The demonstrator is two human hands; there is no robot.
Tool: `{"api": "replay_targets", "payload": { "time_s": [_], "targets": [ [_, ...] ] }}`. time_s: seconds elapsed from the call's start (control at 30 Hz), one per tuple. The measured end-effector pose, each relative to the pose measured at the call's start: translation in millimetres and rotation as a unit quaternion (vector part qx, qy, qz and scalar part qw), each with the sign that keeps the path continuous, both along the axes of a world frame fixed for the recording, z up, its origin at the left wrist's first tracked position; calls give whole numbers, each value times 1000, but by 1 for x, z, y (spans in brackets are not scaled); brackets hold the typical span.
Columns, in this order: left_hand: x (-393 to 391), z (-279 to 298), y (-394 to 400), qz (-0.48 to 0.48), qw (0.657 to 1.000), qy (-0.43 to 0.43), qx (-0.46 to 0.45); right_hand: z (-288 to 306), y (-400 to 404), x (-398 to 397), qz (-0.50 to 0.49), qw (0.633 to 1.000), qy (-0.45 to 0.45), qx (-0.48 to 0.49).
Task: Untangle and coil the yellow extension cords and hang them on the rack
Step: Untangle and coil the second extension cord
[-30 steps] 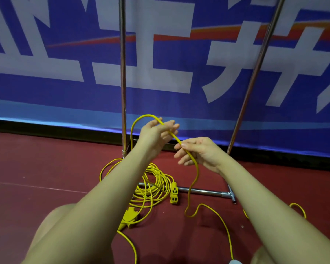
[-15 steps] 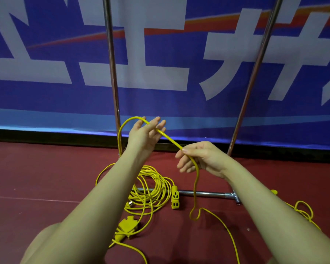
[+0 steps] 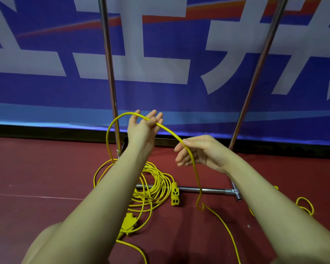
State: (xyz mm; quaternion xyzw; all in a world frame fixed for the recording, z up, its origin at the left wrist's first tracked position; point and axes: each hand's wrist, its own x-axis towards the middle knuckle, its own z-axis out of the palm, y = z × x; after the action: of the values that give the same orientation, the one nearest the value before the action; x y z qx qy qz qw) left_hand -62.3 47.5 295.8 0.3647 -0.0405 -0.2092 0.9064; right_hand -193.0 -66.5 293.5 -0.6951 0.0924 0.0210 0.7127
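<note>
Head view: left hand fingers nearly straight, cord draped across; right hand pinching cord; coil on floor by rack.

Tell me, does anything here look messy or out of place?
Yes. A loose heap of cord sprawls on the floor over the rack's base bar, not hung up. A small kink twists the strand hanging from the right hand.

Both forearms reach forward; left hand raised with fingers spread, right hand pinching.
</note>
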Motion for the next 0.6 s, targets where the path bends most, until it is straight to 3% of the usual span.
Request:
{"api": "replay_targets", "payload": {
  "time_s": [0.1,0.2,0.37,0.6],
  "targets": [
    [6,-1,3,36,998,34,-32,-1,-4,-4,7,1000,20,-23],
    [1,1,3,10,998,42,-44,-1,-6,-6,-26,999,10,-47],
    [-35,5,-5,-105,993,-52,26,4,-7,-10,-68,997,-19,-42],
    [-34,9,-2,-58,996,-63,23,5,6,-12,-39,999,-27,-8]
  ]
}}
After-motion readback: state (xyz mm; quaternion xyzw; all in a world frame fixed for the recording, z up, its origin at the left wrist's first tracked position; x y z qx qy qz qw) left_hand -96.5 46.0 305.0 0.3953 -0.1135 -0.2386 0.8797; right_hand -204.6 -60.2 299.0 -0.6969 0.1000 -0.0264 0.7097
